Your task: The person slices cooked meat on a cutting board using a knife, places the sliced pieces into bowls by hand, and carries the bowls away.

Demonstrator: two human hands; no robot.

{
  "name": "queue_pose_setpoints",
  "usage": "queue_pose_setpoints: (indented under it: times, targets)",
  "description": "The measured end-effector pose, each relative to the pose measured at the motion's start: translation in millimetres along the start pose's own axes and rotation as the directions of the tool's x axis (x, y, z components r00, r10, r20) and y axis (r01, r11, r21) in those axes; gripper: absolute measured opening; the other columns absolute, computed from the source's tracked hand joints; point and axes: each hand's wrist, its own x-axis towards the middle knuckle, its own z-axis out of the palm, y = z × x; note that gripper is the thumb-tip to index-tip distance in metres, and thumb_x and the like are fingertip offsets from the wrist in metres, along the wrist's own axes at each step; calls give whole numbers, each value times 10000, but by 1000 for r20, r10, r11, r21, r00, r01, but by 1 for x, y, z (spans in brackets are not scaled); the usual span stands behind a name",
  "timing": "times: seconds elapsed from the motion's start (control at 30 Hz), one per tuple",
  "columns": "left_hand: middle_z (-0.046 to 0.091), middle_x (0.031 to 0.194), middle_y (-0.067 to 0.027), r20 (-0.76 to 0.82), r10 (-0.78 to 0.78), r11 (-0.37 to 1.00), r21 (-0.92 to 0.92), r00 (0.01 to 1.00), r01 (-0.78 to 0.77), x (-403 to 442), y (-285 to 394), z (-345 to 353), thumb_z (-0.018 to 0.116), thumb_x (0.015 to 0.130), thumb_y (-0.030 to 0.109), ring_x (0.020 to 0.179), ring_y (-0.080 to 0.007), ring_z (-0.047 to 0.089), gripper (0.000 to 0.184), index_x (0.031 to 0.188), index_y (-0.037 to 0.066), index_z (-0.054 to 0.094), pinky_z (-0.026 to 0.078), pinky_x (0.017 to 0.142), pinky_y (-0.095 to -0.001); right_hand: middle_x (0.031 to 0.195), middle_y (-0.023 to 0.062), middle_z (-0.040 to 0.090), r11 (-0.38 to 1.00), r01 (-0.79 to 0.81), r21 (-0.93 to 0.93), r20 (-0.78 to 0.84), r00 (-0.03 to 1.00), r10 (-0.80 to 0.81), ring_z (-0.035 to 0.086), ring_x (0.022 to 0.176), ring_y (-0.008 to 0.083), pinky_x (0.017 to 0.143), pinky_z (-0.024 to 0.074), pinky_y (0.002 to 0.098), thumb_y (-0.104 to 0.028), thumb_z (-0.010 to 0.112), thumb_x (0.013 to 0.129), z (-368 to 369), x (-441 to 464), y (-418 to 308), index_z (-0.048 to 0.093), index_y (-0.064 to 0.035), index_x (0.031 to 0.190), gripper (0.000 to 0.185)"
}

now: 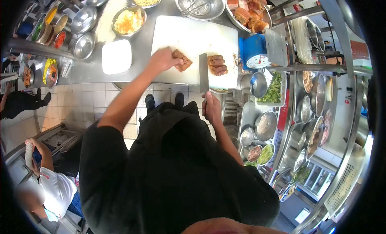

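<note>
Brown food [184, 64] was held by the outstretched left hand [163, 59], a knife [204, 73] by the right hand [211, 108], at a white board [189, 31] above tiles [89, 100].

Noted brown food piece [183, 62], partly hidden by left fingers [171, 61], on white cutting board [177, 33]. Noted brown slices [218, 66], packed close in a row, farther right on same board. Noted broad-bladed knife [204, 75], gripped at handle by right fingers [208, 102], pointing forward between piece and slices.

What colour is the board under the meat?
White. The cutting board shows best in the head view.
</note>
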Motion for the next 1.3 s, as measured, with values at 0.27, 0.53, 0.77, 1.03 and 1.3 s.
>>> queue_pose_setpoints:
  times: [0.27, 0.53, 0.77, 1.03, 1.3]
  targets:
    - [721, 1045, -164, -173, -191, 676, -737, 966, 1, -13, -37, 102, 751, 915, 289, 912, -206, 668, 476, 1223, -39, 595, 523, 833, -325, 606, 39, 529, 972, 143, -187, 100, 987, -126, 518, 511, 132, 495, 422, 315, -419, 484, 1079, 18, 15, -26, 640, 10, 971, 470]
    - [736, 965, -143, -237, -192, 625, -778, 952, -68, -13, -45, 105, 782, 882, 244, 881, -217, 688, 388, 1133, -9, 630, 544, 817, -337, 724, 215, 623, 750, 320, -579, 157, 946, -282, 645, 719, 378, 672, 495, 481, -371, 475, 1073, 57, 49, -22, 621, 14, 961, 427]
    - [731, 965, -152, -275, -216, 548, -828, 937, -117, -12, -34, 101, 800, 802, 164, 915, -235, 704, 366, 1085, 2, 633, 563, 861, -349, 1054, 243, 650, 434, 639, -634, 411, 755, -511, 653, 911, 443, 769, 519, 548, -260, 476, 1039, 20, 41, 14, 578, -17, 1190, 303]
    - [734, 982, -151, -230, -265, 601, -799, 936, -26, -19, -34, 93, 789, 834, 186, 910, -204, 699, 341, 1068, -10, 638, 550, 851, -334, 862, 300, 661, 648, 414, -639, 195, 903, -384, 623, 865, 527, 742, 477, 559, -355, 366, 1095, 86, 85, -24, 627, 30, 951, 487]
    - [721, 1002, -141, -312, -199, 589, -796, 929, -141, 5, -46, 129, 770, 850, 132, 934, -207, 679, 365, 1128, -23, 589, 544, 875, -332, 992, 300, 658, 387, 554, -737, 412, 822, -393, 630, 972, 501, 851, 500, 554, -168, 412, 1029, 31, 68, 23, 604, 3, 1135, 278]
